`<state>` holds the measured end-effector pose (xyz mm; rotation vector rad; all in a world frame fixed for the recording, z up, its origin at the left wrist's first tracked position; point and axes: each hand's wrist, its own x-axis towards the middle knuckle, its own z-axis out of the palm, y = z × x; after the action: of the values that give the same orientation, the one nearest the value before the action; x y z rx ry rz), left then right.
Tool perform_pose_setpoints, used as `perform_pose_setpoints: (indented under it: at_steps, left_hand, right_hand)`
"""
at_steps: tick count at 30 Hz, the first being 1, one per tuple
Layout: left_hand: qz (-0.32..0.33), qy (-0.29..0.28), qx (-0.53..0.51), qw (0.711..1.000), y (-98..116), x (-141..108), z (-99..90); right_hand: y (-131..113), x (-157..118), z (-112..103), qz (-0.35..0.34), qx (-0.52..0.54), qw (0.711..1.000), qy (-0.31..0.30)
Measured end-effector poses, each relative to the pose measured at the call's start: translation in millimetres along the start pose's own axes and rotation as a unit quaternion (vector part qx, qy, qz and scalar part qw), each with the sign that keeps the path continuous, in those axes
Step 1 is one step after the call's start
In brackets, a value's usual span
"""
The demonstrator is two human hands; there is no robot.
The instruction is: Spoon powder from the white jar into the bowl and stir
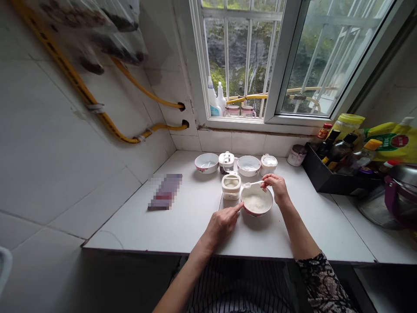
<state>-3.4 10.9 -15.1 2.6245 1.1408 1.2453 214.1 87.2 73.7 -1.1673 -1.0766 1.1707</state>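
A white bowl [260, 209] with a reddish pattern outside stands on the counter, holding pale powder or fine grains [254, 202]. My right hand [276, 187] pinches the handle of a small white spoon [248, 185] above the bowl's far rim. At the bowl's left side, the outstretched index finger of my left hand [224, 222] touches or nearly touches the wall; its other fingers are curled and hold nothing I can see. Just left of the bowl is a square seasoning jar [231, 194] with pale contents.
Behind stand a flowered bowl [206, 164], a jar with dark contents [226, 163], another white bowl [249, 167] and a white jar [269, 164]. A black box [332, 176] of bottles and a metal pot [381, 206] are at right. A blurred flat object [165, 193] lies left.
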Motion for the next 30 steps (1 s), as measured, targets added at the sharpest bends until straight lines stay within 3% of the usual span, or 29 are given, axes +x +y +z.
perform_pose_setpoints:
  at_steps: [4,8,10,14,16,17,19,22,24,27,30]
  left_hand:
    - [0.003,0.003,0.002,1.000,1,1,-0.4]
    - [0.001,-0.001,0.004,1.000,1,1,-0.6]
    - [-0.001,-0.004,0.006,1.000,1,0,-0.3]
    - [-0.001,-0.001,0.015,1.000,1,0,0.5]
    - [-0.003,-0.001,0.016,1.000,1,0,0.8]
    - [-0.003,-0.001,0.015,1.000,1,0,0.8]
    - [-0.001,0.001,0.010,1.000,1,0,0.7]
    - [0.002,0.007,0.001,1.000,0,0,0.6]
    - [0.003,0.007,0.000,1.000,0,0,0.4]
    - [0.001,0.002,0.002,1.000,0,0,0.0]
    - [-0.003,-0.002,0.003,1.000,0,0,-0.5]
  right_hand:
    - [1,-3,15,-0.041,-0.017,0.999,0.001]
    - [6,-8,28,-0.183,-0.081,0.979,-0.036]
    - [10,-11,31,-0.274,-0.167,0.945,-0.054]
    - [14,-15,28,-0.448,-0.333,0.825,-0.083]
    - [13,-17,26,-0.484,-0.345,0.800,-0.083]
    - [12,-18,25,-0.485,-0.338,0.803,-0.077]
    - [10,-20,24,-0.451,-0.299,0.839,-0.052]
    - [7,-20,20,-0.314,-0.188,0.930,-0.015]
    - [6,-17,15,-0.218,-0.112,0.969,0.000]
    - [5,-11,5,-0.140,-0.076,0.987,0.004]
    - [5,-8,-1,-0.130,-0.143,0.981,-0.012]
